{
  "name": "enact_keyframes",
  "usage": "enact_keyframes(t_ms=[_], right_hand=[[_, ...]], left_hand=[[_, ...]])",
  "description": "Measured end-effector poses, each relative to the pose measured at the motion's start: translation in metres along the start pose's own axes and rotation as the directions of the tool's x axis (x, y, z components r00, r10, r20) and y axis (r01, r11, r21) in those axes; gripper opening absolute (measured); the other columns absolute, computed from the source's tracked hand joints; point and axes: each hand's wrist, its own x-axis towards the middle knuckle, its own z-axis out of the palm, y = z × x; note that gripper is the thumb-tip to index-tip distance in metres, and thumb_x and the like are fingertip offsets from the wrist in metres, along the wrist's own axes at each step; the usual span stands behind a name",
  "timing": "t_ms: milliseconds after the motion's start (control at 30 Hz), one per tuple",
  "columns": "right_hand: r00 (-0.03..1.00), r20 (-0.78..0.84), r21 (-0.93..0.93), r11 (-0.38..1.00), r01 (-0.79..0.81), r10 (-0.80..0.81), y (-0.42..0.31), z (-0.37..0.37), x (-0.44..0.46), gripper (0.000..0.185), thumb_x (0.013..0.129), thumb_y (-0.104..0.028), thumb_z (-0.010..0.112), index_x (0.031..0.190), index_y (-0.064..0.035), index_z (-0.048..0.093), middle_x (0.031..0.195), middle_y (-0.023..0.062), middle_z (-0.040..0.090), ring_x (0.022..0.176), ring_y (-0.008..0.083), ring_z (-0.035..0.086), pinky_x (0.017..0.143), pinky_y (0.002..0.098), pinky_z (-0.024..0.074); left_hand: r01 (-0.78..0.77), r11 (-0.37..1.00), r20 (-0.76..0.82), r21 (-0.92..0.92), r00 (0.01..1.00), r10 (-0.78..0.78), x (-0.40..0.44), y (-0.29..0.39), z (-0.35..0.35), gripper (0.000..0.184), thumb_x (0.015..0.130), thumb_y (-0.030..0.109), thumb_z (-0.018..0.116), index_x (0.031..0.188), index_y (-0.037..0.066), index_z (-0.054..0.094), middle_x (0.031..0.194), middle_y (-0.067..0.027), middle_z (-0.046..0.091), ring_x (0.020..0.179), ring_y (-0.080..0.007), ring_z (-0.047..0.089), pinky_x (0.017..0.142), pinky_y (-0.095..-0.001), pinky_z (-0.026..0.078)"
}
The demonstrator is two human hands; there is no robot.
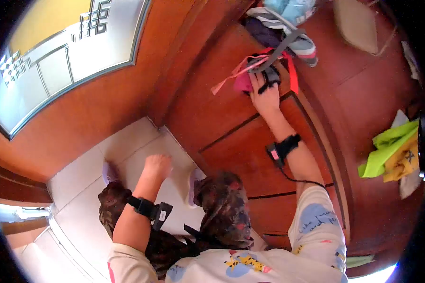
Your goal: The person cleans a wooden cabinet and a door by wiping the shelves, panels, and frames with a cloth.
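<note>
My right hand (265,95) reaches up to the edge of the red-brown wooden cabinet, its fingers over a bundle of black and grey straps (270,74). Pink cloth (242,83) bulges beside those fingers, and thin pink ribbons (225,81) trail off to the left. A bright red-pink strap (292,75) hangs on the right of the bundle. What lies under the fingers is partly hidden. Low over the tiled floor, my left hand (158,166) is closed in a loose fist, slightly blurred, with nothing visible in it.
A grey and white shoe (301,48) and a pale blue bundle (293,8) lie beyond the straps. Yellow-green cloth (387,144) and mustard cloth (403,158) sit at the right. Cabinet doors (288,165) stand close before me; a framed glass panel (75,61) is at upper left.
</note>
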Motion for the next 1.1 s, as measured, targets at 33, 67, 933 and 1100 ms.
enact_keyframes(t_ms=[33, 67, 933, 1100], right_hand=[[0.999, -0.045, -0.022, 1.0, 0.019, -0.02, -0.004, 0.01, 0.015, 0.072, 0.075, -0.019, 0.064, 0.139, -0.0116, 0.032, 0.144, 0.0112, 0.031, 0.12, 0.0301, 0.044, 0.098, 0.0478, 0.0344], [0.995, -0.088, -0.041, 0.998, 0.039, -0.042, -0.007, 0.02, 0.03, 0.072, 0.075, -0.02, 0.064, 0.139, -0.0124, 0.033, 0.143, 0.011, 0.033, 0.12, 0.0293, 0.045, 0.097, 0.049, 0.0348], [0.908, 0.343, 0.226, 0.959, 0.169, -0.241, -0.093, 0.074, -0.058, 0.051, 0.088, -0.017, 0.047, 0.138, -0.0104, 0.035, 0.148, 0.0077, 0.026, 0.127, 0.0245, 0.035, 0.103, 0.0405, 0.0284], [0.992, 0.121, -0.048, 0.998, 0.029, -0.023, -0.011, 0.016, -0.01, 0.076, 0.076, -0.033, 0.065, 0.142, -0.0221, 0.028, 0.147, 0.0045, 0.029, 0.123, 0.0255, 0.041, 0.097, 0.0438, 0.0328]], left_hand=[[0.014, 1.0, 0.011, -0.009, 1.0, -0.013, 0.002, -0.001, 0.002, 0.021, 0.079, 0.02, 0.058, 0.095, 0.009, 0.065, 0.093, -0.0124, 0.066, 0.088, -0.0275, 0.064, 0.072, -0.0392, 0.051], [0.023, 0.999, 0.029, 0.022, 0.999, -0.024, 0.006, -0.004, 0.004, 0.027, 0.081, 0.024, 0.058, 0.103, 0.009, 0.062, 0.095, -0.0136, 0.065, 0.09, -0.0295, 0.063, 0.074, -0.0402, 0.05], [-0.016, 1.0, 0.155, 0.02, 0.988, 0.012, 0.005, 0.008, -0.002, 0.025, 0.084, 0.018, 0.049, 0.105, 0.007, 0.059, 0.095, -0.0142, 0.064, 0.089, -0.0323, 0.063, 0.073, -0.0404, 0.051], [0.04, 0.999, 0.168, 0.018, 0.985, -0.043, 0.011, -0.002, 0.024, 0.031, 0.08, 0.023, 0.057, 0.108, 0.01, 0.06, 0.098, -0.015, 0.065, 0.092, -0.0315, 0.062, 0.075, -0.0411, 0.051]])
